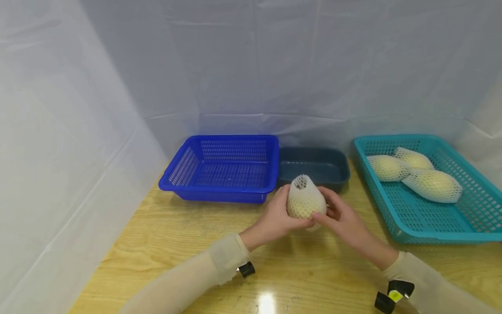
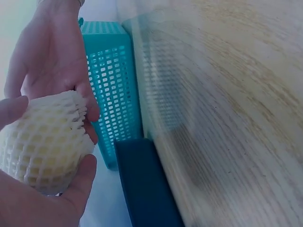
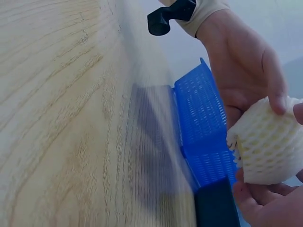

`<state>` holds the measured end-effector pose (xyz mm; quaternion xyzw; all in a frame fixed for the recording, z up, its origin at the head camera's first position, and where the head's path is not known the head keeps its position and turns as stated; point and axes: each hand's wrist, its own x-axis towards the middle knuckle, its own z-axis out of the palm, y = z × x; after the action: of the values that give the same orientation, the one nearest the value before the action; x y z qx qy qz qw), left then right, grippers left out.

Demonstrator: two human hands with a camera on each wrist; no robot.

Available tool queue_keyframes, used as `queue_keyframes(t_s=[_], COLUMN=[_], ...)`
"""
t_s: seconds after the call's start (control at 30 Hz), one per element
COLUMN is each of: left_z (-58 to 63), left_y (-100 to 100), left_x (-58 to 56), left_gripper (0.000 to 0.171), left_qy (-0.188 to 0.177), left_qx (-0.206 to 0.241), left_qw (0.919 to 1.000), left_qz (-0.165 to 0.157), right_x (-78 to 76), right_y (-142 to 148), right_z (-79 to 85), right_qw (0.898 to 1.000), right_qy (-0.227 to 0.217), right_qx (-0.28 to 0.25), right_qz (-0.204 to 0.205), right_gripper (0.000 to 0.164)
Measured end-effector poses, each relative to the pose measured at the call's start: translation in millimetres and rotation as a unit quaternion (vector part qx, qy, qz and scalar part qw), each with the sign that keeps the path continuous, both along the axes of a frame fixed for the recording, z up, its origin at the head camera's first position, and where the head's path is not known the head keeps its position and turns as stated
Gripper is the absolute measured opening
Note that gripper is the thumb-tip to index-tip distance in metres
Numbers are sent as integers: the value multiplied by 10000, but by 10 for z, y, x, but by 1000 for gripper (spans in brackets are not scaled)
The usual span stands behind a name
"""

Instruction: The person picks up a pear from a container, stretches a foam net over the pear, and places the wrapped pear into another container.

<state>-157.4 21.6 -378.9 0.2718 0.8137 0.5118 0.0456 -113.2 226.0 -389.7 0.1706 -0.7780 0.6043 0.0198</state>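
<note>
A pale yellow fruit in a white foam net sleeve (image 1: 306, 203) is held above the table, between both hands. My left hand (image 1: 274, 218) grips it from the left side, with the thumb across its near lower face. On the right, my right hand (image 1: 343, 220) holds it, its thumb against the netting near the bottom. The net's gathered opening points up in the head view. Both wrist views show the sleeve's ragged lower edge (image 2: 80, 116) between the fingers. The fruit's kind is obscured by the netting.
A blue slotted basket (image 1: 219, 190) stands left of a dark blue-green tub (image 1: 345, 172), behind the hands. To the right, a teal basket (image 1: 386, 205) contains three similar net-wrapped fruits (image 1: 433, 185). White sheeting (image 1: 251, 65) hangs behind the wooden table (image 1: 168, 244).
</note>
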Motion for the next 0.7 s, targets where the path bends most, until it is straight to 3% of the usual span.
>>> queue_keyframes(t_s=[0.13,0.27,0.7], left_z=[-17,-48,-98], left_y=[-14,-28,-38], left_x=[-5,-11,-9], left_gripper=[84,85,87], left_qy=[-48,12,895], left_qx=[52,97,-90], left_qw=[9999,9996,9931], left_qz=[-140,-268,-751], right_x=[11,-6,8], right_y=[16,71,123], right_z=[13,14,44], right_qw=[9999,9982,9837], right_qy=[-23,292,882], right_qx=[122,502,1566], right_qz=[95,151,100], right_gripper=[68,74,86])
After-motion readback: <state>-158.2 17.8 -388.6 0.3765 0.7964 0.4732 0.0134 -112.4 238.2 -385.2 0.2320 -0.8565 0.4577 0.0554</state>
